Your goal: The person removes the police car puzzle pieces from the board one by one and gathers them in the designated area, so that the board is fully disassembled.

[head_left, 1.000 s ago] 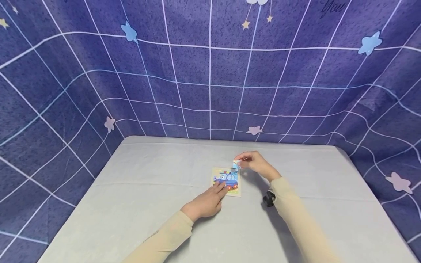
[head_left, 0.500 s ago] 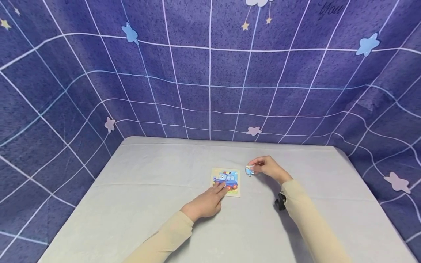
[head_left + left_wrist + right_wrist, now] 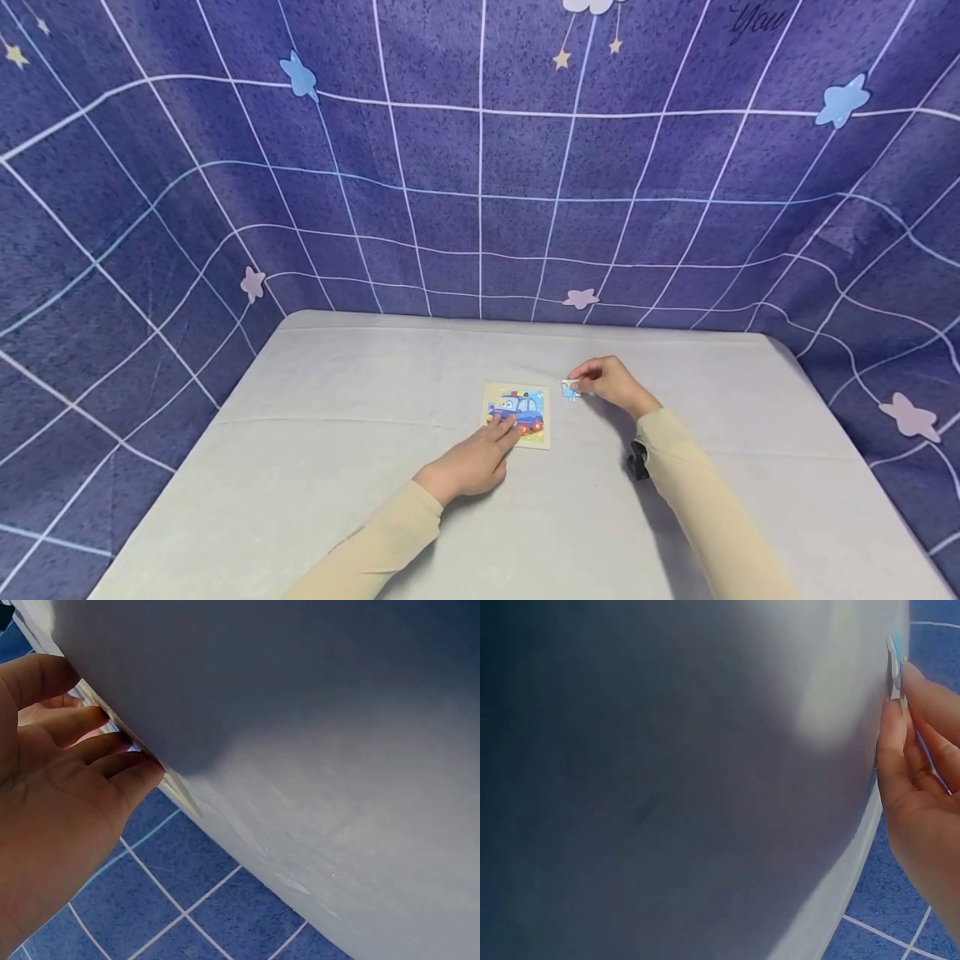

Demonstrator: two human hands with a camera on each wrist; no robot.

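Observation:
A square jigsaw puzzle (image 3: pixel 517 402) with a pale frame and a blue cartoon police car lies flat near the middle of the table. My left hand (image 3: pixel 477 458) rests its fingertips on the puzzle's lower part, fingers fairly straight, hiding some of the picture. Just right of the puzzle, my right hand (image 3: pixel 613 385) pinches a light-blue puzzle piece (image 3: pixel 568 389) between thumb and fingers. In the right wrist view the same puzzle piece (image 3: pixel 895 656) shows edge-on at the fingertips. The left wrist view catches the puzzle's pale edge (image 3: pixel 184 796) under the left fingers.
A pale grey cloth covers the table (image 3: pixel 330 450). Behind it and at both sides hangs a blue curtain (image 3: pixel 442 225) with white grid lines and stars. A small black device (image 3: pixel 637 461) sits at the right wrist.
My right hand has carried the puzzle piece from the puzzle's upper right corner to the right, away from the frame. The left hand stays on the puzzle.

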